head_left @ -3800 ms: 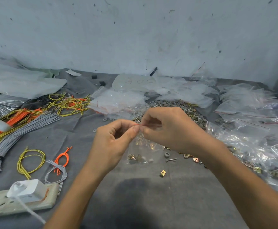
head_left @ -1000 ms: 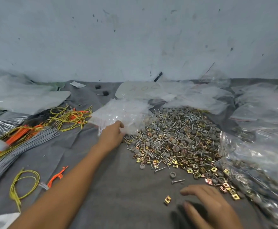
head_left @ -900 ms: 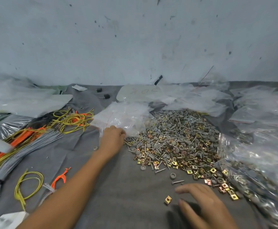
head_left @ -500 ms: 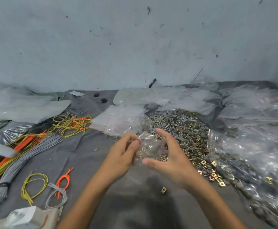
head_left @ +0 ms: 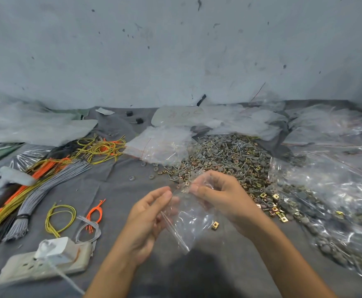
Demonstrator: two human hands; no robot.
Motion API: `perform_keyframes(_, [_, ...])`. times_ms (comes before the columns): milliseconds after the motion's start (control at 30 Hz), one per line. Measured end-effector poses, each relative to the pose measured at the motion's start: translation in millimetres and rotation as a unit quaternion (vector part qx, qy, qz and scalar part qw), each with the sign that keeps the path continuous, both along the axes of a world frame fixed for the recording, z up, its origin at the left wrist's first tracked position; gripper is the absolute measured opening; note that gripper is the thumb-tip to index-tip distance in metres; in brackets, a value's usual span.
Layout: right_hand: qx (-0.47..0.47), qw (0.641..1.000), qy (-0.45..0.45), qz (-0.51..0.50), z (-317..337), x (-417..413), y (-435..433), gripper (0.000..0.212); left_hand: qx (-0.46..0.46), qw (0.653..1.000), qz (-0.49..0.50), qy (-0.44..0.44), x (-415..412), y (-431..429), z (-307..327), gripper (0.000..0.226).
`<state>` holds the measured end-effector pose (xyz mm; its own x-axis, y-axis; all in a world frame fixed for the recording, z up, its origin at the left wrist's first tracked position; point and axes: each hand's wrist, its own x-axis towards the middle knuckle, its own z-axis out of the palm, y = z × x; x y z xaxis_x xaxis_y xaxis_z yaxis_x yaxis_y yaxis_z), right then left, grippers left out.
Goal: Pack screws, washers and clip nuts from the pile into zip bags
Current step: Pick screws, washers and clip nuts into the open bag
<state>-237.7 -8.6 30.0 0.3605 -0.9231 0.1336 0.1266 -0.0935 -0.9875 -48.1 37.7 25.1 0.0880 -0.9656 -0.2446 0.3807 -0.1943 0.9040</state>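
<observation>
An empty clear zip bag (head_left: 188, 220) hangs between both hands above the grey cloth. My left hand (head_left: 147, 220) pinches its left edge. My right hand (head_left: 221, 196) grips its upper right part with curled fingers. Behind the hands lies the pile of screws, washers and clip nuts (head_left: 225, 160). A single brass clip nut (head_left: 215, 225) lies on the cloth, seen through the bag. A stack of empty zip bags (head_left: 158, 145) rests left of the pile.
Filled bags (head_left: 326, 203) crowd the right side. Bundles of grey, orange and yellow wires (head_left: 42, 179) lie at the left. A white power strip with a plug (head_left: 46, 263) sits at the front left. More plastic sheets lie along the wall.
One second ago my left hand reached into the stack of empty bags and my right hand lay on the cloth. Now both hands hold one empty bag in front of me.
</observation>
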Motion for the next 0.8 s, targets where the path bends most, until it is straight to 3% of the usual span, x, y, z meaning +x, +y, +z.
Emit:
perform_keyframes(133, [0.004, 0.999, -0.025, -0.029, -3.4, -4.4, 2.1, 0.008, 0.045, 0.997, -0.024, 0.056, 0.7, 11.8, -15.8, 0.046])
perform_keyframes(233, [0.018, 0.996, -0.058, -0.068, -8.1, -4.6, 0.7, 0.010, 0.045, 0.994, -0.068, 0.078, -4.2, 22.8, -25.9, 0.032])
perform_keyframes(367, [0.082, 0.989, -0.041, -0.117, -20.9, -2.5, -0.4, 0.044, 0.015, 0.998, -0.038, 0.040, -10.6, 24.3, -26.5, 0.022])
perform_keyframes(500, [0.100, 0.973, 0.075, -0.194, -25.8, -6.1, 1.6, 0.087, -0.017, 0.999, 0.023, -0.024, -9.7, 19.1, -22.7, 0.018])
perform_keyframes(533, [0.064, 0.962, 0.125, -0.234, -25.6, -6.7, 5.6, 0.087, -0.030, 0.998, 0.035, -0.047, -9.1, 18.5, -23.1, 0.015])
perform_keyframes(600, [-0.028, 0.948, 0.163, -0.272, -25.7, -3.6, 17.2, 0.066, -0.057, 0.993, 0.053, -0.094, -9.7, 17.5, -24.4, 0.012])
perform_keyframes(667, [-0.053, 0.970, 0.126, -0.199, -26.1, 8.7, 32.2, 0.046, -0.092, 0.985, 0.052, -0.133, -13.3, 17.5, -25.9, 0.020])
perform_keyframes(733, [-0.039, 0.985, 0.126, -0.112, -28.0, 24.2, 45.1, 0.040, -0.121, 0.978, 0.033, -0.169, -17.8, 17.9, -27.8, 0.026])
perform_keyframes(800, [-0.037, 0.986, 0.133, -0.088, -29.7, 34.8, 51.9, 0.033, -0.141, 0.968, 0.010, -0.209, -20.1, 18.5, -30.2, 0.026])
